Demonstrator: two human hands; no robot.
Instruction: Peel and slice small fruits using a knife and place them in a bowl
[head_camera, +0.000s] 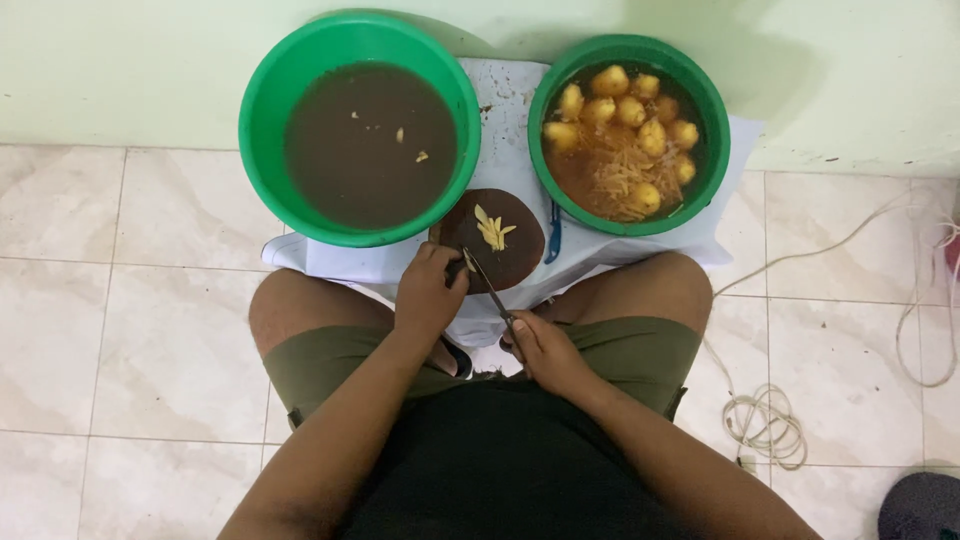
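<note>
A: On the floor, between the knees — round dark cutting board (505, 250) on a white cloth (500, 95). Small pile of yellow strips (493, 230) on top of the board.

B: Hands?

A: Right hand (545, 352) has its grip closed round the handle of a knife (487, 283). Blade angles up and left, tip over the near edge of the board.

B: Left?

A: Left hand (428, 292) sits at the board's near-left edge, fingers curled tight, right at the blade tip. Looks like it pinches a small pale piece against the blade, but the piece is too small to name. Grip nearly closed, exact hold cannot tell.

B: Hands touching each other?

A: No, apart; the knife spans between them.

B: Surroundings?

A: Two green basins beyond the board. Left basin (262, 110) holds brown water with a few pale bits floating. Right basin (712, 110) holds peeled yellow potatoes (630, 110) and a heap of yellow shreds in orange-brown water. Blue-handled tool (553, 235) lies on the cloth between board and right basin. White cord (765, 420) coiled on the tiles at the right.
</note>
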